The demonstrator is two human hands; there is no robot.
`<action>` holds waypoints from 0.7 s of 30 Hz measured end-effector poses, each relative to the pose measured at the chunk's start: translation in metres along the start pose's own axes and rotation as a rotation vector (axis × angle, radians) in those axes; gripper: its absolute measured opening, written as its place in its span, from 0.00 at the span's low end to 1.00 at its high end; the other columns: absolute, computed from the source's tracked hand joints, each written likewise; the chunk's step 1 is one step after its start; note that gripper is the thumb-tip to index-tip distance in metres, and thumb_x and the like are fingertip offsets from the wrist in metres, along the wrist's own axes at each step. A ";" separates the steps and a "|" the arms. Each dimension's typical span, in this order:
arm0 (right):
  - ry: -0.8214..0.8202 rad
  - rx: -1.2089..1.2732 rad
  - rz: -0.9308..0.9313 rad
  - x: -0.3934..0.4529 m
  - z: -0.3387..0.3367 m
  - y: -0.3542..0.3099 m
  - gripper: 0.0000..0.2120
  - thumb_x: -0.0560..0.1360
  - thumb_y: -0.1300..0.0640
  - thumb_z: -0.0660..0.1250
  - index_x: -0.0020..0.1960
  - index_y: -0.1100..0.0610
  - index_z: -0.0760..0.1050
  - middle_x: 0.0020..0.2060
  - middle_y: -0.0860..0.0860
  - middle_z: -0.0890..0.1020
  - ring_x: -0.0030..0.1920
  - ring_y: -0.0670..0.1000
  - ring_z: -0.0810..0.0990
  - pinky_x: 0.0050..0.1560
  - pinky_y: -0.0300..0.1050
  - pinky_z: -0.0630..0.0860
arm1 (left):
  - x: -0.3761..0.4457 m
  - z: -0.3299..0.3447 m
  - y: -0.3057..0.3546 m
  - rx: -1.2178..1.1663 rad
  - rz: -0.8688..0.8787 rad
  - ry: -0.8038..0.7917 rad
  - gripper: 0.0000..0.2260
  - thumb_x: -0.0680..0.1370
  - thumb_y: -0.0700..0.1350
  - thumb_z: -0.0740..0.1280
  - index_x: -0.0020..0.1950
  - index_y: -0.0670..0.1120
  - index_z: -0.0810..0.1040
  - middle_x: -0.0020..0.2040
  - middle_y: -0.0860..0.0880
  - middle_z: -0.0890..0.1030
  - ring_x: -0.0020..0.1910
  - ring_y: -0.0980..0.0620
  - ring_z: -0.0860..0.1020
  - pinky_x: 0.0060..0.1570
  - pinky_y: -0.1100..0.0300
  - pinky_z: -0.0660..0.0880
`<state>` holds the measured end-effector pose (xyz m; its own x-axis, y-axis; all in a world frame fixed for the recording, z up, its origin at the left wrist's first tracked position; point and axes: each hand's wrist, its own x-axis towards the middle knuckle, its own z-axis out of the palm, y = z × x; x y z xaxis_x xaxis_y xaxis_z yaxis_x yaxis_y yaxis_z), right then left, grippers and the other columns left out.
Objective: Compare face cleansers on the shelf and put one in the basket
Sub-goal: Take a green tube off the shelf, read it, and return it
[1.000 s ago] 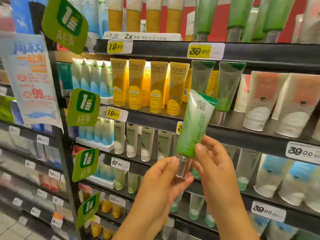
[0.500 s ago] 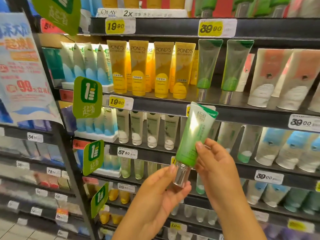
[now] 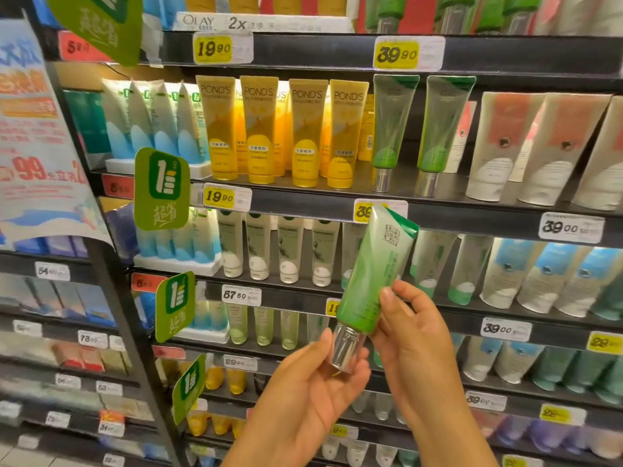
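Observation:
A green cleanser tube [image 3: 372,267] with a silver cap stands upright, cap down, in front of the shelves. My right hand [image 3: 409,335] pinches its lower body between thumb and fingers. The silver cap rests in the palm of my left hand [image 3: 303,392], whose fingers lie loosely cupped under it. Two matching green tubes [image 3: 394,129] stand on the shelf above, beside a row of yellow Pond's tubes [image 3: 259,129]. No basket is in view.
Black shelves [image 3: 472,214] with yellow and white price tags hold rows of white, blue and coral tubes. Green promo signs [image 3: 161,190] stick out from the upright at left. A paper poster [image 3: 37,136] hangs at the far left.
The view has tilted down, so the shelves sit higher in frame. Both hands and the green tube have dropped slightly; the hold on it is unchanged.

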<state>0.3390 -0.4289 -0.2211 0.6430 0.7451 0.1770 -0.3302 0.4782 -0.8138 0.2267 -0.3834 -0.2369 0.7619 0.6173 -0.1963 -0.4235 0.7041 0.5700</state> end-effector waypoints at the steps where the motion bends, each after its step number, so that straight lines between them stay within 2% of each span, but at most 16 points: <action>1: -0.003 -0.019 -0.008 0.000 -0.001 -0.002 0.16 0.66 0.55 0.67 0.53 0.57 0.72 0.40 0.52 0.85 0.41 0.49 0.84 0.41 0.41 0.81 | 0.001 0.001 -0.001 0.007 0.010 -0.011 0.11 0.68 0.41 0.67 0.40 0.33 0.83 0.40 0.33 0.81 0.34 0.44 0.82 0.30 0.57 0.80; 6: -0.014 -0.115 -0.033 0.000 -0.005 -0.015 0.22 0.63 0.50 0.70 0.55 0.57 0.73 0.44 0.51 0.86 0.43 0.48 0.84 0.40 0.37 0.79 | 0.007 0.005 -0.006 0.069 0.057 -0.067 0.12 0.66 0.39 0.69 0.45 0.33 0.83 0.44 0.36 0.82 0.37 0.46 0.82 0.34 0.58 0.80; 10: -0.030 -0.238 -0.038 0.002 -0.008 -0.018 0.23 0.60 0.46 0.71 0.51 0.57 0.77 0.40 0.49 0.84 0.42 0.48 0.83 0.45 0.43 0.78 | 0.009 0.008 -0.007 0.173 0.082 -0.080 0.14 0.63 0.40 0.72 0.47 0.37 0.83 0.44 0.40 0.84 0.39 0.48 0.83 0.38 0.59 0.80; 12: -0.038 -0.246 -0.033 0.004 -0.010 -0.019 0.21 0.62 0.46 0.71 0.49 0.57 0.78 0.38 0.49 0.84 0.41 0.48 0.82 0.46 0.44 0.78 | 0.010 0.009 -0.007 0.191 0.080 -0.078 0.15 0.63 0.39 0.72 0.48 0.37 0.84 0.44 0.40 0.84 0.40 0.48 0.83 0.39 0.58 0.80; 16: -0.077 -0.148 0.002 0.007 -0.012 -0.019 0.15 0.66 0.51 0.68 0.49 0.60 0.79 0.39 0.52 0.83 0.39 0.48 0.81 0.41 0.39 0.79 | 0.012 0.012 -0.006 0.145 0.036 -0.088 0.14 0.64 0.40 0.71 0.46 0.34 0.83 0.44 0.35 0.82 0.40 0.45 0.83 0.37 0.57 0.80; 21: -0.080 -0.055 0.045 0.012 -0.013 -0.016 0.15 0.70 0.55 0.63 0.51 0.63 0.78 0.40 0.56 0.82 0.41 0.52 0.79 0.45 0.45 0.80 | 0.014 0.013 -0.004 0.115 0.011 -0.090 0.14 0.65 0.41 0.70 0.46 0.32 0.82 0.46 0.31 0.81 0.40 0.43 0.83 0.36 0.58 0.81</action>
<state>0.3614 -0.4335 -0.2128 0.5708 0.8008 0.1812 -0.3178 0.4190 -0.8505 0.2458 -0.3826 -0.2315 0.8008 0.5868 -0.1203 -0.3769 0.6498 0.6601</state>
